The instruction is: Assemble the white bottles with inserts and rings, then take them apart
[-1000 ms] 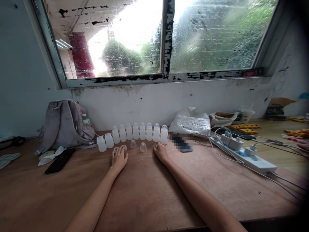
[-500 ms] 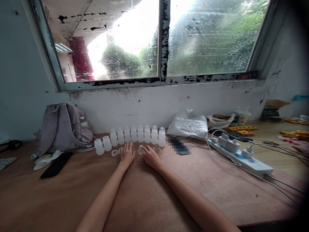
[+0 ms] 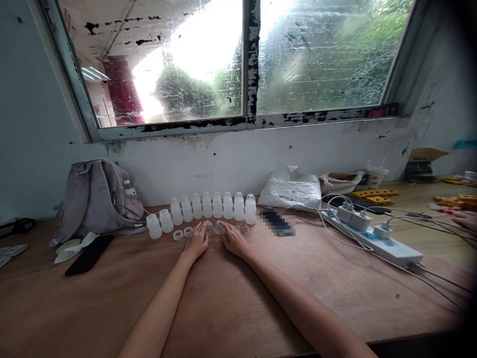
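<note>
A row of several capped white bottles (image 3: 217, 205) stands near the wall, with two uncapped bottles (image 3: 154, 226) at its left end. My left hand (image 3: 197, 240) lies on the table, its fingers touching or right beside a clear cap (image 3: 209, 228). The fingers of my right hand (image 3: 234, 239) reach the side of a second clear cap (image 3: 219, 227). White rings (image 3: 178, 235) lie left of my left hand. Small clear nipples (image 3: 245, 227) sit by the right end of the row. Neither palm's underside shows.
A grey backpack (image 3: 99, 199) and a black phone (image 3: 89, 254) are at the left. Behind to the right is a silver bag (image 3: 291, 191). A white power strip (image 3: 395, 252) with cables crosses the right side. Another person's hand (image 3: 465, 220) shows at the far right.
My left hand has drawn its fingers closer together, and the clear cap beside it now shows. My right hand has moved off the top of its cap to the side.
</note>
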